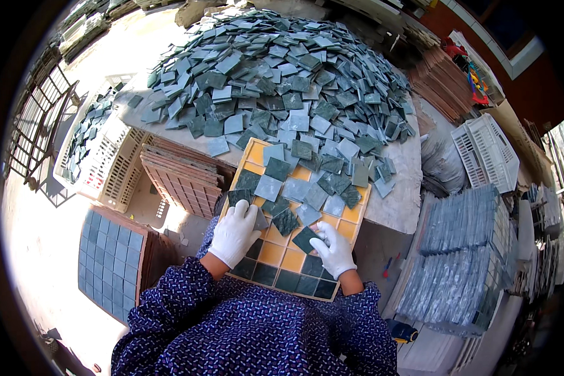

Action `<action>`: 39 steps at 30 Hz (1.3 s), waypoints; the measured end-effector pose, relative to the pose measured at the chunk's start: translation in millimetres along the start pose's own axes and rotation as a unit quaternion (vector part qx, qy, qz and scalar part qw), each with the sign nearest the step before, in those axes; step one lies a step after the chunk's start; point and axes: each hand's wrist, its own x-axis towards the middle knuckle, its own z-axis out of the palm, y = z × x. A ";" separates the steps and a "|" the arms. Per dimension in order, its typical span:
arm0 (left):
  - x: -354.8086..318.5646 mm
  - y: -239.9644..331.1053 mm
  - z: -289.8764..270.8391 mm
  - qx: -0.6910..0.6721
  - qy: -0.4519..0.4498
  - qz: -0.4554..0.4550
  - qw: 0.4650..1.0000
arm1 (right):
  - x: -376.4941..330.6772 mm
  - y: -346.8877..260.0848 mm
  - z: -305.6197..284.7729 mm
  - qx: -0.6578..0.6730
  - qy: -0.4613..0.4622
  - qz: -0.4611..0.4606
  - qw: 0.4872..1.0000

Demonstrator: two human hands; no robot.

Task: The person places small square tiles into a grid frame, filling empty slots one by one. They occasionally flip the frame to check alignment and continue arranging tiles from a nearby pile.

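Note:
A yellow grid tray lies tilted in front of me, its upper end against the heap of tiles. Dark green tiles fill cells along its near edge, and several yellow cells show bare. Loose green and grey tiles lie scattered over its upper part. My right hand, in a white glove, pinches a dark green stone tile above the cells. At the tray's left side, my left hand, also gloved, has a grey stone tile between fingers and thumb, partly hidden.
A big heap of square tiles covers the table. On the left stand a white crate, brown trays and a stack topped with a tile-filled tray. Wrapped tile sheets and another white crate stand right.

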 end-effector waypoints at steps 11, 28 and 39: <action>-26.4 9.4 -8.5 -0.125 -0.084 0.140 0.979 | -36.7 10.6 25.5 -0.227 0.016 -0.141 0.964; -39.1 9.8 9.4 -0.061 -0.144 0.105 0.982 | -42.5 15.4 26.5 -0.304 -0.028 -0.232 0.924; -33.3 -5.0 -1.0 -0.183 -0.036 0.107 0.977 | -73.8 16.8 33.8 -0.302 -0.013 -0.132 0.944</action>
